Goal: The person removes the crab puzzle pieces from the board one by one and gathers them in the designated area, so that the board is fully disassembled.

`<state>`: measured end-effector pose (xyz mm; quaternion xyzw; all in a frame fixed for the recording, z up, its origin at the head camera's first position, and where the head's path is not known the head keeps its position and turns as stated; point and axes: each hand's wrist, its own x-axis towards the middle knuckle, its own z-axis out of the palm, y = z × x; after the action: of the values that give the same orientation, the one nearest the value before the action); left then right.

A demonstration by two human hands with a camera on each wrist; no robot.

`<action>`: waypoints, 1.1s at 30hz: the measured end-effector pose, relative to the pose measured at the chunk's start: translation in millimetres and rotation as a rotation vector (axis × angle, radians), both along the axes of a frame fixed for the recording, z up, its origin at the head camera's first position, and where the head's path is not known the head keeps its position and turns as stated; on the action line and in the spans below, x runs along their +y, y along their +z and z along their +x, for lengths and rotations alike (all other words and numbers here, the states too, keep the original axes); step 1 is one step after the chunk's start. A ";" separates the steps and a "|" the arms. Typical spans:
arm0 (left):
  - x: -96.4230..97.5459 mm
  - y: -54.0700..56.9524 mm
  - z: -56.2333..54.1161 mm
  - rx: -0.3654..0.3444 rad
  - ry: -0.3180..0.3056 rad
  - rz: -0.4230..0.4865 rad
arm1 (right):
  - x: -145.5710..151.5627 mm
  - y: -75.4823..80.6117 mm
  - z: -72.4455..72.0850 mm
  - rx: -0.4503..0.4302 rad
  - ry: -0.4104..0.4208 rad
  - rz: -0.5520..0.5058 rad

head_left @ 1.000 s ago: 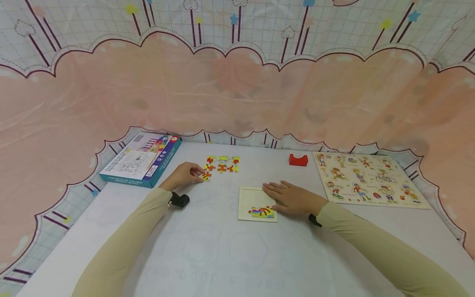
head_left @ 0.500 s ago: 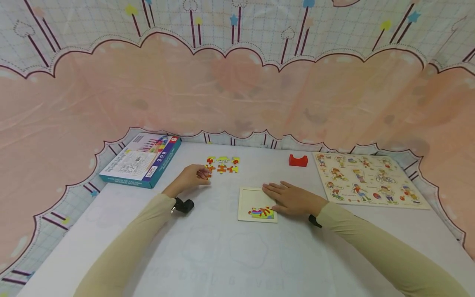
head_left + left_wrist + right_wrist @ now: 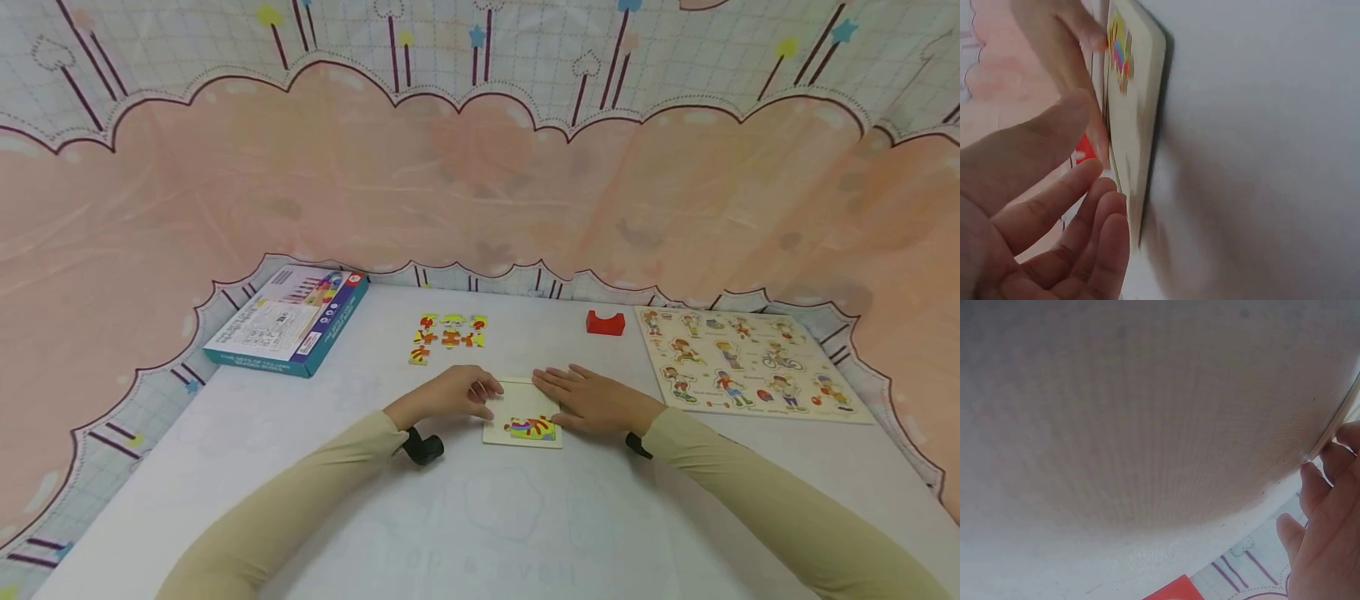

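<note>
A small pale square puzzle tray (image 3: 517, 392) lies on the table, with a few joined colourful jigsaw pieces (image 3: 532, 428) in its lower right part. My left hand (image 3: 450, 393) is over the tray's left edge, fingers loosely bent. In the left wrist view the thumb (image 3: 1054, 128) stands apart from the fingers and nothing shows between them. My right hand (image 3: 600, 400) rests with fairly straight fingers across the tray's right side, fingertips at its edge in the right wrist view. Beyond the left hand lie several loose jigsaw pieces (image 3: 450, 339), red, orange and yellow, in rough rows.
At the back left lies a blue-and-white box (image 3: 288, 321). A red notched block (image 3: 605, 323) stands at the back, right of the middle. On the right is a wooden picture board (image 3: 750, 362) with figures. A patterned cloth (image 3: 480, 192) hangs behind the white table (image 3: 465, 517).
My left hand has moved from the loose pieces rightward and nearer to the tray's left edge. The lower-left loose piece, hidden half a second ago, shows again. The right hand stays put.
</note>
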<state>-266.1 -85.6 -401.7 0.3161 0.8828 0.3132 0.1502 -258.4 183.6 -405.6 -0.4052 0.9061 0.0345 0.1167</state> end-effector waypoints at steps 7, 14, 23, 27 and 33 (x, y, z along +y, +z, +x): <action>22.7 -1.1 8.6 -0.015 -0.057 -0.074 | 0.0 -1.0 -0.1 0.013 0.015 0.002; 31.7 -3.1 14.8 0.034 -0.051 -0.102 | 0.7 -2.6 -1.5 0.030 0.017 0.008; 35.4 -0.3 21.4 0.005 -0.013 -0.062 | 2.6 -4.2 -1.4 0.045 0.029 0.002; 36.1 -1.1 22.2 -0.022 0.005 -0.044 | 2.3 -3.8 -1.2 0.043 0.031 0.000; 36.4 -1.0 23.2 -0.038 0.011 -0.032 | 1.1 -1.2 -1.1 0.024 0.017 0.005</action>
<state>-242.9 -49.2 -402.8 0.3028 0.8864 0.3060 0.1705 -259.5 184.8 -406.8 -0.4123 0.9038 0.0428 0.1064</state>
